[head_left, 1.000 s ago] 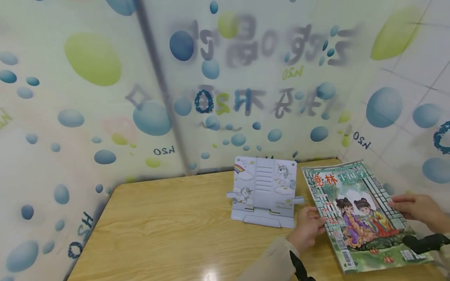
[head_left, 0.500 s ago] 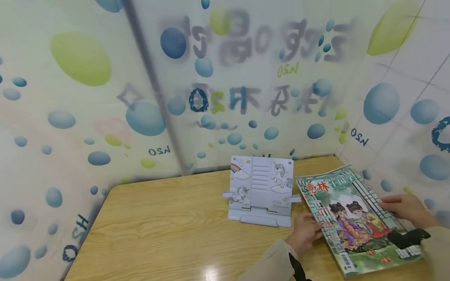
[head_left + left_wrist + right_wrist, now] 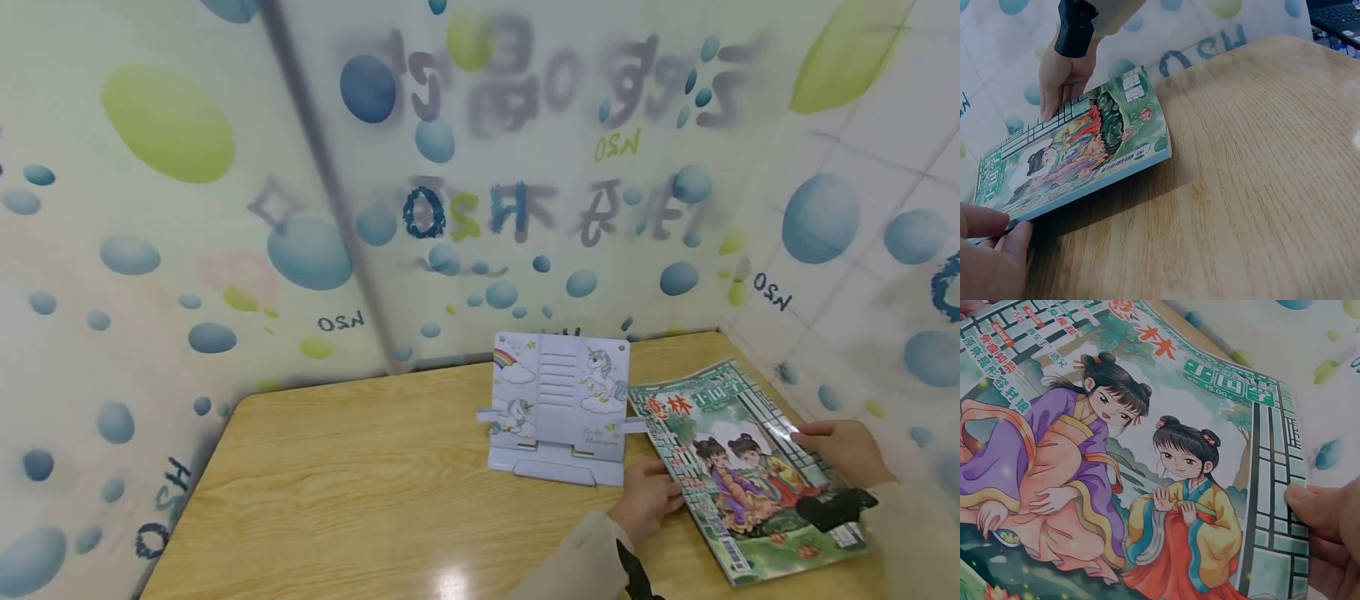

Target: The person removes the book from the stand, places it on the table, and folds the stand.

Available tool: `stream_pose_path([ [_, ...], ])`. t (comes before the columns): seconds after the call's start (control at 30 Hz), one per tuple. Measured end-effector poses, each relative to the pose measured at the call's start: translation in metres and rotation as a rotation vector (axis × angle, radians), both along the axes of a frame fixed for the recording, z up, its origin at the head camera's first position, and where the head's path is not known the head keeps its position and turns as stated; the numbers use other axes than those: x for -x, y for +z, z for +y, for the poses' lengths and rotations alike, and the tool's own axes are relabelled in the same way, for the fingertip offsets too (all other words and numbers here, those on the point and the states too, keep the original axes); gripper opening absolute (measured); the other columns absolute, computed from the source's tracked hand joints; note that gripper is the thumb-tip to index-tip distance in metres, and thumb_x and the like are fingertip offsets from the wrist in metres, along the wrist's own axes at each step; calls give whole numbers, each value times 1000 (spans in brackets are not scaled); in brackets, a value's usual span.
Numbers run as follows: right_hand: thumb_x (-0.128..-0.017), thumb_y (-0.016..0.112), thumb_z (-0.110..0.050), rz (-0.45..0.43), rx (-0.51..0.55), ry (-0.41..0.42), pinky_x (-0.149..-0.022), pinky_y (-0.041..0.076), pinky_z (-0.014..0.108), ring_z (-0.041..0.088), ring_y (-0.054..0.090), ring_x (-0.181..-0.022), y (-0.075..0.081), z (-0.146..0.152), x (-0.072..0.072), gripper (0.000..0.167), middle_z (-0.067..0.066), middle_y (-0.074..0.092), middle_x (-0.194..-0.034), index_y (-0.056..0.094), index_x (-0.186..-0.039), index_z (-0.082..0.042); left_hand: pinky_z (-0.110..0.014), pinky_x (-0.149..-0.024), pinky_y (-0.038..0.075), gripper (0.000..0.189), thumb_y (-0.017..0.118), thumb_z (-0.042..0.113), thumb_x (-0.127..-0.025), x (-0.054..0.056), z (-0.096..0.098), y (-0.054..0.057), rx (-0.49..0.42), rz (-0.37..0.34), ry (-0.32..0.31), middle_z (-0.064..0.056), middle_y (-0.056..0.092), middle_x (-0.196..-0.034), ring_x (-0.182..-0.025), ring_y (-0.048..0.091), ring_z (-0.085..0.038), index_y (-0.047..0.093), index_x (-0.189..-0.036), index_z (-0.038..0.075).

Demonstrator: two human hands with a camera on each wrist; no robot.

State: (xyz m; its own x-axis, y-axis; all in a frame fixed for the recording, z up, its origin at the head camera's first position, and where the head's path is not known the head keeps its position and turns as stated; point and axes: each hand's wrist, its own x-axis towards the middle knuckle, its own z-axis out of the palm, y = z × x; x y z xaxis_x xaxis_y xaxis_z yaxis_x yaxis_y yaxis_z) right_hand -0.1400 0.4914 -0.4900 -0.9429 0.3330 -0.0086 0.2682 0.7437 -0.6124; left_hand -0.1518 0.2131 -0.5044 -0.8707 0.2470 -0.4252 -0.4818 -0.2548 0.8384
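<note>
Pinched the spine edge of the magazine [image 3: 738,467] with the left hand [image 3: 648,500], thumb on top and fingers curled beneath, probably to keep that side lifted a little off the tabletop [image 3: 360,492]; seen from the left wrist as a shadow under the raised blue page block. Took the opposite long edge with the right hand [image 3: 840,446], thumb laid flat on the green lattice border of the cover and the remaining fingers tucked under the edge, so gripping rather than merely resting. Carried the load on both sides at once, seemingly to keep the thin, floppy issue from sagging or fanning open. Kept the cover face up, with the two robed cartoon children and the red title toward the far end, low over the right part of the tabletop near the tiled wall. Just beyond the left hand, stood on the wood a pale book stand [image 3: 558,408] printed with unicorns and a rainbow, back panel tilted up and both page arms swung outward, its right arm close beside the magazine's far left corner; touching or not, cannot tell. Behind everything, backed by a frosted partition [image 3: 187,250] dotted with blue and green bubbles.
</note>
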Motion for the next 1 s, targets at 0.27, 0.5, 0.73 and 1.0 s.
stream_pose_path([
  [0.27,-86,62,-15,52,-59,-57,-66,43,51,49,53,-81,-2,-9,0,35,34,59,-87,59,-94,19,-39,-80,49,38,49,-20,-76,2,-2,-3,-22,-21,-14,-14,61,-94,-90,61,-28,54,-113,-13],
  [0.5,-86,60,-13,70,6,-121,-66,43,44,40,56,-80,-14,-10,0,34,35,58,-96,59,-100,18,-35,-74,49,35,50,-17,-76,7,-7,-3,-28,-32,-55,-13,63,-91,-82,60,-21,56,-110,-11],
  [0.73,-86,60,-17,-3,259,-220,-52,45,20,-5,48,-61,-25,-2,4,50,31,60,-99,48,-117,20,-23,-60,37,30,52,-7,-80,14,-16,4,101,14,-206,-2,61,-87,-68,45,-10,64,-108,-4],
  [1.0,-89,58,-22,-47,370,-196,-51,48,21,-7,49,-60,-15,-5,-1,60,30,60,-101,38,-125,21,-36,-78,48,29,56,-1,-83,18,-28,7,234,31,-262,-6,60,-92,-85,56,-17,58,-112,-6],
])
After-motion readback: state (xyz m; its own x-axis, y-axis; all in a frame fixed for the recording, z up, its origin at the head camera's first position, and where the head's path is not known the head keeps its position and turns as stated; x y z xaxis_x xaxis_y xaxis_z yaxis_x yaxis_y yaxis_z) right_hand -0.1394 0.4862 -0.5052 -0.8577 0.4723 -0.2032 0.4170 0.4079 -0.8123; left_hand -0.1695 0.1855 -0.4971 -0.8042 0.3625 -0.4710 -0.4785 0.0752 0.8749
